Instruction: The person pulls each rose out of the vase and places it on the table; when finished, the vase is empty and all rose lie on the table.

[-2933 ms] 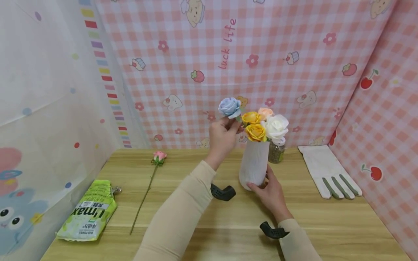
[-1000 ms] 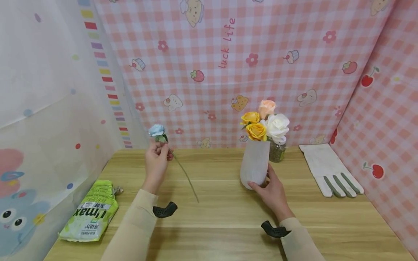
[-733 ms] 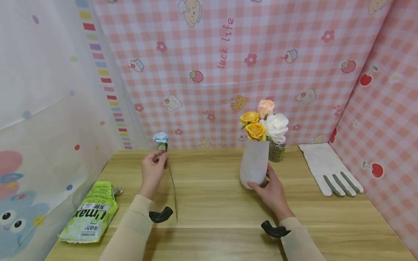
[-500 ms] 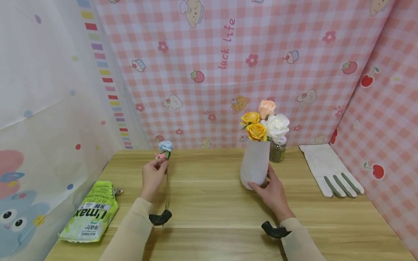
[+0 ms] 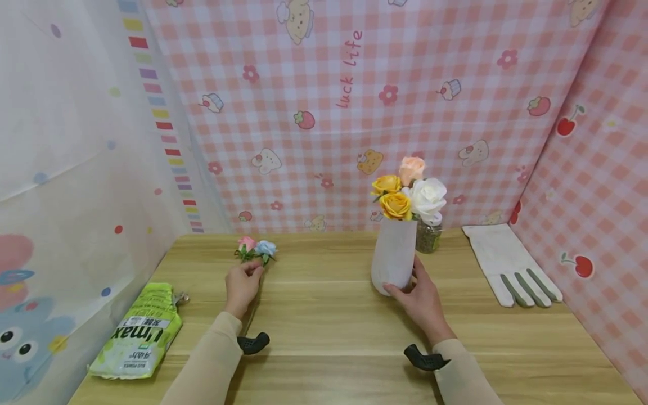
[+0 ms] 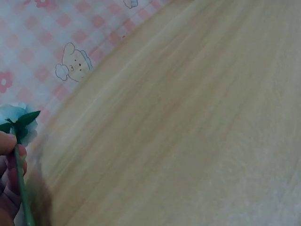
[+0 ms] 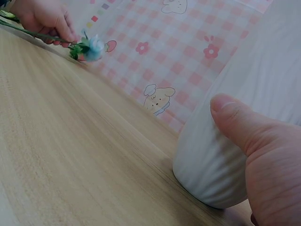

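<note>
Facing pink checked cloth [image 5: 334, 146], our left hand [image 5: 242, 287] pinches a blue rose [image 5: 265, 248] near the wood-grained worktop's [image 5: 324, 320] back edge; our right hand [image 5: 422, 304] grips a white vase [image 5: 395, 253].

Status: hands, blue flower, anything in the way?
Left hand pinches blue flower by its stem. Right hand grips white vase. Pink flower close beside blue bloom, might snag.

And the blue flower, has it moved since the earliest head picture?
Yes, leftward and down: the blue flower has gone from beside the yellow roses to just right of the pink flower, which stayed in place.
</note>
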{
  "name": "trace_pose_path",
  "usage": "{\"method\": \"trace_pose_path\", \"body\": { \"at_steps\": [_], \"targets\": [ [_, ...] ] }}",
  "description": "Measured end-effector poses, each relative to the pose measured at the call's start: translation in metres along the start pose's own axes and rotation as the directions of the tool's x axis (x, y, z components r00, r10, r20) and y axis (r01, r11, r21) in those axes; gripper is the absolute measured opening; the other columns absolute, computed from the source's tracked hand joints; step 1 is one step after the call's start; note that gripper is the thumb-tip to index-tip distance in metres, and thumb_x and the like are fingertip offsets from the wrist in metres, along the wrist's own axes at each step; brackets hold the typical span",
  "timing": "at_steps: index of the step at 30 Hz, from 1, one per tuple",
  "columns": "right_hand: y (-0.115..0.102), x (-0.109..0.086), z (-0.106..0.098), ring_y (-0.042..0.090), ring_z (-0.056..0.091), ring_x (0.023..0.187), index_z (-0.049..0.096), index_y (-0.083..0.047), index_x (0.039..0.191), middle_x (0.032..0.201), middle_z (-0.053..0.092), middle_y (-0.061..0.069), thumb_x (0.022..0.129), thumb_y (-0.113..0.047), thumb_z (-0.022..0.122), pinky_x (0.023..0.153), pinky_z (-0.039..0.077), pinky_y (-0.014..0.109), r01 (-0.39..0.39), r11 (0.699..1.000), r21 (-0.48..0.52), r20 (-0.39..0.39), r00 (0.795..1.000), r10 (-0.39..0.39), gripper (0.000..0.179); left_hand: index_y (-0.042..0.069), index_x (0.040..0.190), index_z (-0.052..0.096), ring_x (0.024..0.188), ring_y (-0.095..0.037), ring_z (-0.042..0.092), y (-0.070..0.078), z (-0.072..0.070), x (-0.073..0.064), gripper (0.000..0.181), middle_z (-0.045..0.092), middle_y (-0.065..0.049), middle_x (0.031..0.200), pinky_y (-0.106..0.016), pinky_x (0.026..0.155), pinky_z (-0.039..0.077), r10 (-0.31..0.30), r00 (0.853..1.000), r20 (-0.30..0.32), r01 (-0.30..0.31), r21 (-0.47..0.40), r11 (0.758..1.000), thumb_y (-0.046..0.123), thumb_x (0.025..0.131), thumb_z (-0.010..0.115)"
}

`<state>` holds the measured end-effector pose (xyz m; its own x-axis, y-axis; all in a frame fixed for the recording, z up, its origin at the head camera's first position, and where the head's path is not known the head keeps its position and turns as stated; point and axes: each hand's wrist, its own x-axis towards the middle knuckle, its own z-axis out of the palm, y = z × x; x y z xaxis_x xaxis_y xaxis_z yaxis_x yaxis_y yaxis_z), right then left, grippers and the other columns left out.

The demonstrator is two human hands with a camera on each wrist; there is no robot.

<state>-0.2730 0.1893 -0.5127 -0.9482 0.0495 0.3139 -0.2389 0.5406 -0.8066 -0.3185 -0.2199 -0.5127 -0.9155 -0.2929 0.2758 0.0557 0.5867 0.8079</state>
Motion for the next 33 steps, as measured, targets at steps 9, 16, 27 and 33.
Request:
{"method": "trace_pose_path", "body": {
  "at_steps": [9,16,27,33],
  "targets": [
    [0.003,0.0,0.001,0.029,0.05,0.121,0.023,-0.018,0.152,0.134,0.049,0.015,0.076,-0.044,0.079,0.089,0.049,0.05,0.011,1.0,0.011,-0.012,1.0,-0.01,0.098,0.001,0.095,0.075,0.076,-0.025,0.063,-0.003,0.001,-0.006,0.014,0.07,-0.012,0.083,-0.032,0.065,0.048,-0.002,1.0,0.029,0.001,0.067,0.998,0.01,0.087,0.068],
    [0.003,-0.001,0.001,0.029,0.051,0.12,0.022,-0.019,0.153,0.134,0.05,0.015,0.076,-0.047,0.078,0.088,0.049,0.05,0.016,1.0,0.001,-0.01,1.0,-0.016,0.098,-0.001,0.104,0.071,0.078,-0.024,0.064,0.008,-0.021,-0.033,0.022,0.07,-0.011,0.085,-0.035,0.068,0.05,-0.01,0.999,0.045,0.004,0.137,0.991,0.013,0.088,0.067],
    [0.001,0.004,-0.004,0.031,0.05,0.121,0.022,-0.015,0.153,0.136,0.048,0.018,0.077,-0.044,0.079,0.088,0.049,0.05,0.03,1.0,0.0,-0.025,0.999,-0.03,0.098,-0.001,0.098,0.071,0.067,-0.013,0.06,0.007,-0.039,-0.081,0.022,0.068,-0.005,0.077,-0.024,0.059,0.048,0.012,0.995,0.095,-0.024,0.121,0.992,0.013,0.082,0.075],
    [0.0,0.0,0.0,0.03,0.05,0.12,0.022,-0.017,0.153,0.136,0.049,0.016,0.077,-0.047,0.077,0.089,0.049,0.05,0.015,1.0,-0.004,-0.008,1.0,-0.015,0.099,0.002,0.088,0.072,0.063,-0.013,0.058,0.001,-0.037,-0.087,0.014,0.065,-0.001,0.069,-0.029,0.057,0.047,0.079,0.993,0.088,-0.096,0.207,0.974,0.011,0.079,0.077]
  ]
}}
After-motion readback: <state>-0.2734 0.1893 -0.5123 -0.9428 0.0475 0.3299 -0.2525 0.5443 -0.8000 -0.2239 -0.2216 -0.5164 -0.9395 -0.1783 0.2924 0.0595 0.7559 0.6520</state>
